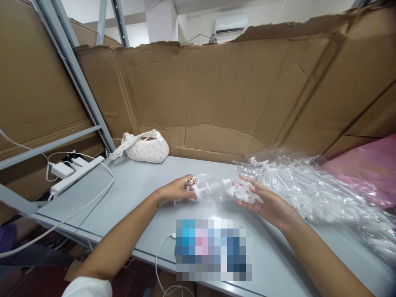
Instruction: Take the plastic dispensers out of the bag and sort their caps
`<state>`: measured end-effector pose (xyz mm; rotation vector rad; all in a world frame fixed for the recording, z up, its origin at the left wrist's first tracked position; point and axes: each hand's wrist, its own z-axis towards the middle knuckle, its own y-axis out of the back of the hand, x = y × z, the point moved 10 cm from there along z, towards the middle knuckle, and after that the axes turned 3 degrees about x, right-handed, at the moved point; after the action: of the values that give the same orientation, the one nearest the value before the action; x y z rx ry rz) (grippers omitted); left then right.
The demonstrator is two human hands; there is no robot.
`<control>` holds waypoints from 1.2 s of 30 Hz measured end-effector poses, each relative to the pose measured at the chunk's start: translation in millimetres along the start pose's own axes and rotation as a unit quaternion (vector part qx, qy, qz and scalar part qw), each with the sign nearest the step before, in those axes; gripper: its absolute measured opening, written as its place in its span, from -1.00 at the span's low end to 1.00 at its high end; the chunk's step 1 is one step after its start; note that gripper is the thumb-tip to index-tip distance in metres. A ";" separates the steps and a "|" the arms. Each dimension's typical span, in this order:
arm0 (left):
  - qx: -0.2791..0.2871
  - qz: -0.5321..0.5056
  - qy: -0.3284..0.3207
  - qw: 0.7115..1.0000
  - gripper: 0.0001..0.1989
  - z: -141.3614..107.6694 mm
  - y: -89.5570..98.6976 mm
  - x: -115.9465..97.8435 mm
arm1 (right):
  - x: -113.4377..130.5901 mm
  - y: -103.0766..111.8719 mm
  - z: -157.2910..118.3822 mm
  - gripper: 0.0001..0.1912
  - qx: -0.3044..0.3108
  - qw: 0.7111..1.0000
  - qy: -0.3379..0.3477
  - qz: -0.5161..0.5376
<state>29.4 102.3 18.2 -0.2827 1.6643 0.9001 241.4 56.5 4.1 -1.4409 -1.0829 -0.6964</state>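
Note:
Both hands hold one clear plastic bag with a white plastic syringe-like part [213, 189] inside, just above the grey table [139, 194]. My left hand [177, 190] pinches the bag's left end. The bag's right end lies across the open fingers and palm of my right hand [260, 200], where small white pieces sit inside it. A big heap of clear bags with more white plastic parts [312, 189] lies right beside my right hand.
A small white cloth handbag [145, 147] rests at the back left against the cardboard wall [216, 90]. A white power strip with plugs and cables [71, 171] lies at the left edge. A blurred phone with a cable [213, 249] sits near me. Pink material [368, 169] lies at the right.

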 end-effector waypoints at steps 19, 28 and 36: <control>0.000 -0.091 -0.003 0.996 -0.55 -3.8 11.8 -2.9 | 12.5 14.2 -2.3 -0.71 -0.062 0.998 0.021 -0.014; -0.120 -0.215 -0.098 0.964 -0.45 -6.6 53.7 -6.6 | 38.5 31.2 -9.4 -0.76 -0.118 0.989 0.090 0.025; -0.168 -0.204 -0.024 0.964 -0.49 -6.9 59.3 5.8 | 37.7 42.2 -3.8 -0.75 -0.105 0.991 0.082 0.007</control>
<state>-13.9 139.2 37.4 -0.7982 1.3336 0.8602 295.1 64.4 20.4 -1.5372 -0.8904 -0.9236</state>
